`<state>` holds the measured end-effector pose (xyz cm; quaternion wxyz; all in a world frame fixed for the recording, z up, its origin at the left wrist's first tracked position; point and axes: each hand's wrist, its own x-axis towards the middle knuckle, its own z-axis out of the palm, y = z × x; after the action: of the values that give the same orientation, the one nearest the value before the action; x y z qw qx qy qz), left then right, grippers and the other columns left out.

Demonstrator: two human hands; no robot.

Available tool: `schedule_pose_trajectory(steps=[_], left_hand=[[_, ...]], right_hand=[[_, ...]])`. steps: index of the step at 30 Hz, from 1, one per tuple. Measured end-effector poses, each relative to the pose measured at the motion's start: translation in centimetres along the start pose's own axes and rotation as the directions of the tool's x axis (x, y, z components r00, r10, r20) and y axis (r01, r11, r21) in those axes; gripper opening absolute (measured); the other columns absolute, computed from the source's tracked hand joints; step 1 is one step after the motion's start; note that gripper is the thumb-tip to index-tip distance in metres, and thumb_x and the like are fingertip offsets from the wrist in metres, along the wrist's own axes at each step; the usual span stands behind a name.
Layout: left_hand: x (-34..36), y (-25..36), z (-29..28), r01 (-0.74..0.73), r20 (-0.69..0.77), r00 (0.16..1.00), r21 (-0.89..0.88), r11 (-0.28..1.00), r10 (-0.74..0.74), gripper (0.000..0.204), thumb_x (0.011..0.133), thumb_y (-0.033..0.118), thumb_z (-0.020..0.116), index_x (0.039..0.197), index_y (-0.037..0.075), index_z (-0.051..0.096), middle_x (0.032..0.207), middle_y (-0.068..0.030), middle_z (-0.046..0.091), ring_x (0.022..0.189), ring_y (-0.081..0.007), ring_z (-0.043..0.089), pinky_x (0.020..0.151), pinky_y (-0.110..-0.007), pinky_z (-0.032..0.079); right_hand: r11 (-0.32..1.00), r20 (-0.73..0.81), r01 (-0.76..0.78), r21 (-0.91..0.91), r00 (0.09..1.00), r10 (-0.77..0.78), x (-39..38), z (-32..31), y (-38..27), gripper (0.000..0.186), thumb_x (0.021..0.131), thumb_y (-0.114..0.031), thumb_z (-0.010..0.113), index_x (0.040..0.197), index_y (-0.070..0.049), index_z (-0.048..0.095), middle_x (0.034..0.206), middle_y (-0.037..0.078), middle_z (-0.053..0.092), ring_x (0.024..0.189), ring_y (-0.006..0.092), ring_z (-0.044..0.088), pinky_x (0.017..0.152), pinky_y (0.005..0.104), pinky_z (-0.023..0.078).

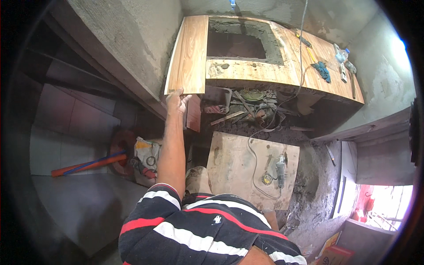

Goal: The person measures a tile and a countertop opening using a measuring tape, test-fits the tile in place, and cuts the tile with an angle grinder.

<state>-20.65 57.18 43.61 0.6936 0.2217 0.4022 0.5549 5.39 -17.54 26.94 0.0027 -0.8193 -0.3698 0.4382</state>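
At the counter's left end, my left hand (177,104) grips the front edge of a long wood-grain tile (191,53), with a fingertip on its top face and the other fingers low at the edge. The tile lies lengthwise from the back wall to the front of the counter, beside a rectangular opening (236,44) rimmed with rough grey mortar. Matching wood-grain tiles (260,70) cover the front strip and the right side. My right hand is out of sight; only part of that arm shows at the lower edge.
An angle grinder (281,170) and a yellow tape measure (266,178) lie on a dusty board (229,159); the grey cord loops up over the counter. A blue cloth (321,71), a level (343,73) and a plastic bottle (341,54) sit at right. Rubble and a crate (216,98) are underneath.
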Motion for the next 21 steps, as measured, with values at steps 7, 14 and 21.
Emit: schedule_pose_trajectory(steps=[7, 14, 21], left_hand=[[-1.0, 0.1, 0.3, 0.024, 0.018, 1.0, -0.011, 1.0, -0.024, 0.028, 0.091, 0.006, 0.071, 0.117, 0.001, 0.062, 0.103, -0.0106, 0.068, 0.093, -0.0274, 0.069, 0.077, -0.049, 0.061], [-0.9, 0.4, 0.3, 0.02, 0.032, 0.999, -0.033, 0.999, -0.019, 0.031, 0.09, 0.006, 0.072, 0.118, 0.001, 0.06, 0.104, -0.011, 0.067, 0.094, -0.0292, 0.068, 0.08, -0.053, 0.06], [-0.8, 0.2, -0.3, 0.05, -0.007, 0.999, -0.007, 0.999, -0.05, 0.033, 0.089, 0.007, 0.073, 0.119, 0.003, 0.06, 0.108, -0.0109, 0.065, 0.098, -0.0295, 0.067, 0.083, -0.054, 0.059]], right_hand=[[0.992, -0.025, 0.088, -0.089, 0.996, -0.091, 1.8, 0.7, 0.3, 0.022, 0.078, -0.028, 0.07, 0.085, -0.008, 0.075, 0.084, 0.017, 0.072, 0.077, 0.0335, 0.071, 0.068, 0.0473, 0.055], [0.951, -0.061, 0.219, -0.22, 0.97, -0.237, 3.9, 1.4, 1.5, 0.025, 0.077, -0.034, 0.069, 0.083, -0.01, 0.075, 0.083, 0.018, 0.071, 0.079, 0.0378, 0.07, 0.07, 0.0504, 0.054], [0.873, 0.092, 0.277, -0.401, 0.96, -0.263, 3.2, -1.5, -3.3, 0.011, 0.086, -0.011, 0.066, 0.089, -0.003, 0.072, 0.087, 0.015, 0.074, 0.065, 0.0254, 0.073, 0.064, 0.0403, 0.057]])
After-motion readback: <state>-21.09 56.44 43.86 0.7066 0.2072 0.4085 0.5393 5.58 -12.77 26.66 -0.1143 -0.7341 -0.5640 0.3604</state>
